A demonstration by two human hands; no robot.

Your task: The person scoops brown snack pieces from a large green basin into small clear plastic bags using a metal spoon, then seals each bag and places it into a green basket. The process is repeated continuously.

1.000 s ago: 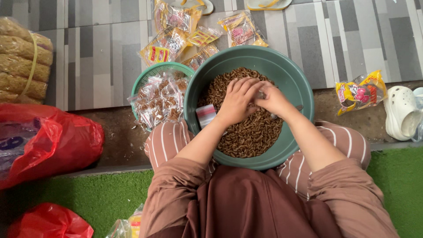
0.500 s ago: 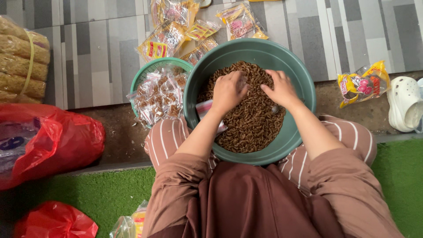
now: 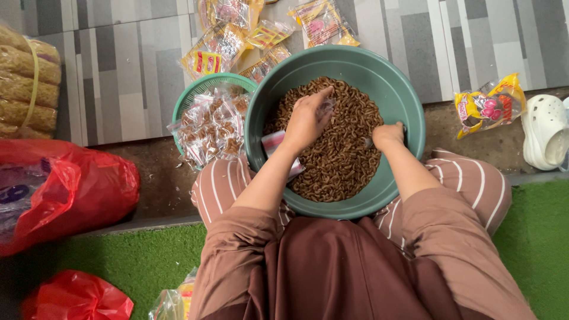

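A big green basin [image 3: 409,98] rests on my lap, part full of brown curly snacks [image 3: 344,163]. My left hand [image 3: 303,123] lies over the snacks and pinches a small clear plastic bag [image 3: 326,108], fingers pointing to the far side. My right hand [image 3: 388,135] is curled into a fist at the basin's right side, closed on a small grey utensil [image 3: 368,142] that is mostly hidden. A pink and white packet [image 3: 274,142] leans on the basin's left rim under my left forearm.
A smaller green basket [image 3: 188,98] to the left holds several filled clear bags [image 3: 210,127]. Yellow snack packets [image 3: 207,56] lie on the tiled floor beyond, and another [image 3: 489,106] to the right beside a white clog [image 3: 545,133]. Red plastic bags [image 3: 71,189] sit on the left.
My hands have drawn apart. The left one moved toward the far side with the clear bag, and the right one slid to the basin's right edge.
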